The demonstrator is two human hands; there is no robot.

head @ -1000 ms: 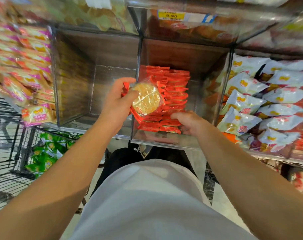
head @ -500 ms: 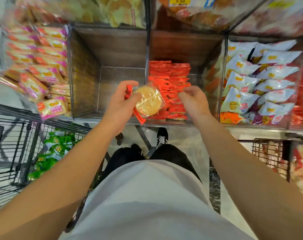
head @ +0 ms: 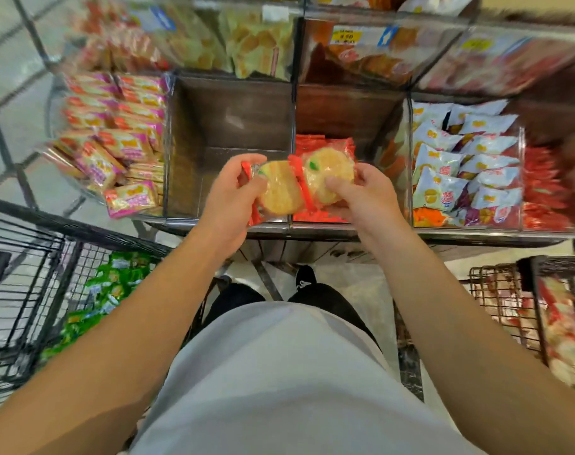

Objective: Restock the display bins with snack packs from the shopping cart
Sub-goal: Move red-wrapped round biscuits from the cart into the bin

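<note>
My left hand [head: 227, 198] grips a clear red-edged snack pack [head: 278, 192] with a round yellow cracker inside. My right hand [head: 365, 195] holds a second pack of the same kind [head: 325, 174], thumb on its front. Both packs sit side by side above the front edge of the display bins. Behind them is a clear bin [head: 325, 221] partly filled with red packs. The bin to its left [head: 227, 126] shows its brown bottom. A black wire shopping cart [head: 36, 257] at lower left carries green snack packs [head: 109, 290].
Pink and yellow packs [head: 115, 152] fill the far-left bin. White pillow packs [head: 463, 165] fill the right bin, with red packs beyond. An upper shelf row holds more snacks and price tags. A brown wire basket [head: 522, 310] with packs stands at lower right.
My right hand left the red packs in the bin, rose and now holds a second cracker pack beside the left hand's pack. The view tilted down and back from the shelf.
</note>
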